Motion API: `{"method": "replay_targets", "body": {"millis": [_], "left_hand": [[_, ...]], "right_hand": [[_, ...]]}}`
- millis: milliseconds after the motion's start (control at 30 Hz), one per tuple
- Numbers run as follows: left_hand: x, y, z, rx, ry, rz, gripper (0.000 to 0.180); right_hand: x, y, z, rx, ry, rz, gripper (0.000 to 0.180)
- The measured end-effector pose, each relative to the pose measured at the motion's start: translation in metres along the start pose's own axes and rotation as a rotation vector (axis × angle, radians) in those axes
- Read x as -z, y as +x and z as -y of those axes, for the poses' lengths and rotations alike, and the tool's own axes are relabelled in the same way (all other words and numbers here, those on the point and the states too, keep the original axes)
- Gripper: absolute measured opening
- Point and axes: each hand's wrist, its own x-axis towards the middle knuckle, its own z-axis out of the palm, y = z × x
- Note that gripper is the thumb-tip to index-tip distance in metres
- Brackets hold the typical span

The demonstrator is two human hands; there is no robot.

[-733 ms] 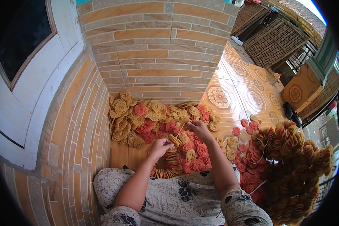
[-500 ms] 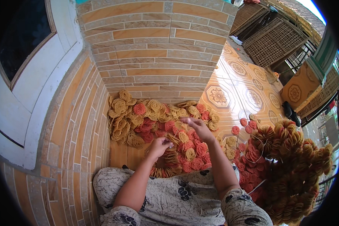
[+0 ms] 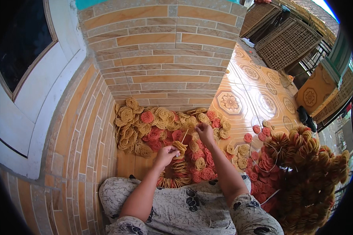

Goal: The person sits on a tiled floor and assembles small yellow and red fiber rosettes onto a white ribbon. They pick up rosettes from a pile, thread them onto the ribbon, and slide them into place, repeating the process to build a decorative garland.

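My left hand [image 3: 165, 156] is closed around a small stack of yellow lacy round crackers [image 3: 180, 148] in the middle of the view. From this stack a thin pale strip [image 3: 185, 135] slants up, its material too small to make out. My right hand [image 3: 205, 133], to the right and a little farther off, pinches the edge of a yellow lacy cracker [image 3: 190, 124] near the strip's upper end. Under my left hand, a ring of threaded crackers [image 3: 180, 168] lies against my patterned clothing, partly hidden by my wrist.
Loose yellow crackers [image 3: 126, 114] and red ones [image 3: 147, 116] are heaped along the tiled wall [image 3: 153, 58]. Large bundles of threaded crackers [image 3: 310, 180] stand at my right, beside a pile of red crackers [image 3: 262, 168]. The shiny tiled floor [image 3: 243, 86] stretches away to woven racks [image 3: 288, 43].
My right hand's fingers, earlier stretched leftward above the heap, are now closed on a yellow cracker. The pale strip now shows standing out from the stack in my left hand.
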Motion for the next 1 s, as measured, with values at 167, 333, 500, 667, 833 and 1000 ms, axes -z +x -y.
{"method": "replay_targets", "body": {"millis": [167, 333, 500, 667, 833, 1000], "left_hand": [[0.0, 0.0, -0.003, -0.032, -0.044, 0.012, 0.013], [0.0, -0.002, -0.006, -0.002, -0.096, 0.012, 0.013], [0.002, 0.001, 0.002, -0.035, -0.136, -0.025, 0.011], [0.006, 0.006, 0.007, -0.02, -0.101, -0.11, 0.009], [0.007, 0.001, 0.0, 0.036, -0.039, 0.016, 0.012], [0.003, -0.004, -0.008, 0.055, -0.04, 0.054, 0.014]], "right_hand": [[0.02, -0.018, 0.038, 0.127, 0.029, 0.035, 0.023], [0.026, -0.034, 0.068, 0.45, -0.102, -0.029, 0.022], [0.023, -0.034, 0.064, 0.561, -0.147, 0.131, 0.022], [-0.013, -0.037, 0.027, 0.574, -0.586, 0.033, 0.033], [-0.01, -0.019, 0.005, 0.119, -0.085, 0.195, 0.028], [0.012, -0.013, 0.019, 0.01, 0.473, 0.204, 0.016]]}}
